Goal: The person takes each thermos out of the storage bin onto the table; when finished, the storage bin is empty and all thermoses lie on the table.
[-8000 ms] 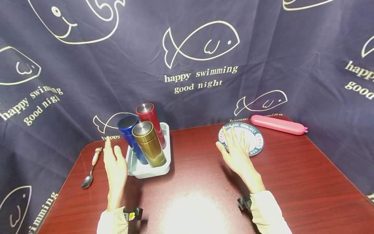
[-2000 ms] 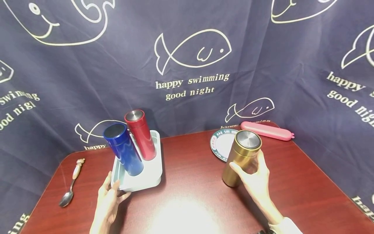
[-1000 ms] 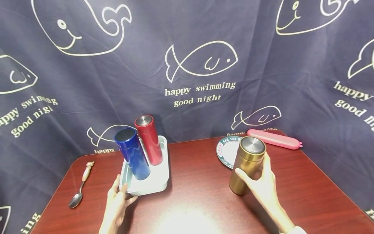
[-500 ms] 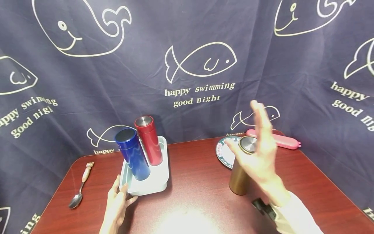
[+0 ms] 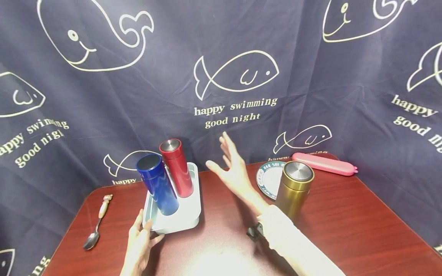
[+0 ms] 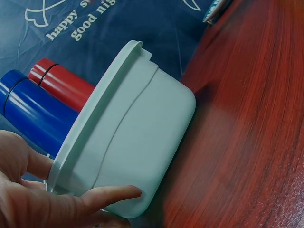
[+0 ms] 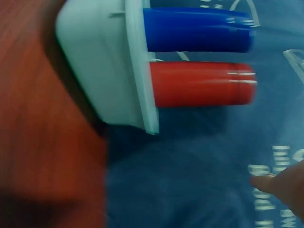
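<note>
Two bottles, the blue bottle [image 5: 159,188] and the red bottle [image 5: 178,170], stand in the pale tray [image 5: 186,214], left of centre in the head view. Left hand [image 5: 139,239] grips the tray's near-left corner. Left wrist view adds what the head view does not: the outer side wall, with the thumb [image 6: 114,195] laid along it. Right hand [image 5: 236,176], mid-frame, is raised with fingers spread, holding nothing; the right wrist view is blurred, only part of the hand entering at lower right. Gold bottle [image 5: 296,188] appears in the head view alone, right of centre, its base hidden by the sleeve [image 5: 290,239]. Plate [image 5: 271,180] lies behind it, pink case [image 5: 324,164] farther right, spoon [image 5: 103,210] at lower left. Surface: reddish-brown table [image 5: 362,222], glare at lower centre. Room: dark blue cloth [image 5: 172,30] behind, printed with whale and fish outlines and "happy swimming good night".
</note>
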A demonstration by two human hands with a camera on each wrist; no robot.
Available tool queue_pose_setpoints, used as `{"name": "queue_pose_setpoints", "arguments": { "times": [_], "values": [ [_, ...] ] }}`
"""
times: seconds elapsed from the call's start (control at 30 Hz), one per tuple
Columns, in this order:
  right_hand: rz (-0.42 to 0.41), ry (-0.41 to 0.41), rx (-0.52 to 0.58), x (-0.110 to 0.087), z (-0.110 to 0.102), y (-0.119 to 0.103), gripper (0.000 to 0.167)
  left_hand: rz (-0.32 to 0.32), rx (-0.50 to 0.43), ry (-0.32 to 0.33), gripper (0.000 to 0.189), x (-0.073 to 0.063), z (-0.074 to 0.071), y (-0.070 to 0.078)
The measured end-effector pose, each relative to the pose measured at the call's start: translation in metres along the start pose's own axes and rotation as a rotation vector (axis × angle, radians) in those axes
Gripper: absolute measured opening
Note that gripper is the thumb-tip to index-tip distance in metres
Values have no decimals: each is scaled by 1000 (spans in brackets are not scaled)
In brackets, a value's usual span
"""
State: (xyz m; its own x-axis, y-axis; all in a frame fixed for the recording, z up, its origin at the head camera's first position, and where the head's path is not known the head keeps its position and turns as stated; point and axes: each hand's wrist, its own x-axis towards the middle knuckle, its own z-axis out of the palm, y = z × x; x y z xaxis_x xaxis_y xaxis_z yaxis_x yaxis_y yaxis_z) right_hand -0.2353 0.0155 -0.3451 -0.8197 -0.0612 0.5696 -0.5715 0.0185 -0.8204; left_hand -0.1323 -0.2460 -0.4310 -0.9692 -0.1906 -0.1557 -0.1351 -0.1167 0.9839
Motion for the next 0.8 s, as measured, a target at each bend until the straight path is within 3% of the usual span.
{"name": "queue_pose_setpoints", "arguments": {
  "times": [0.13,0.33,0.53,0.8],
  "values": [
    [80,-38,21,2,24,28,91,-3,-5,5,61,-1,1,-1],
    [101,-124,21,5,54,55,92,3,-18,3,62,0,1,-3],
    [163,-159,11,5,74,71,94,5,-14,-2,62,1,3,-6],
    [190,-171,-98,16,93,76,94,10,-3,14,62,2,0,-4]
  ]
}}
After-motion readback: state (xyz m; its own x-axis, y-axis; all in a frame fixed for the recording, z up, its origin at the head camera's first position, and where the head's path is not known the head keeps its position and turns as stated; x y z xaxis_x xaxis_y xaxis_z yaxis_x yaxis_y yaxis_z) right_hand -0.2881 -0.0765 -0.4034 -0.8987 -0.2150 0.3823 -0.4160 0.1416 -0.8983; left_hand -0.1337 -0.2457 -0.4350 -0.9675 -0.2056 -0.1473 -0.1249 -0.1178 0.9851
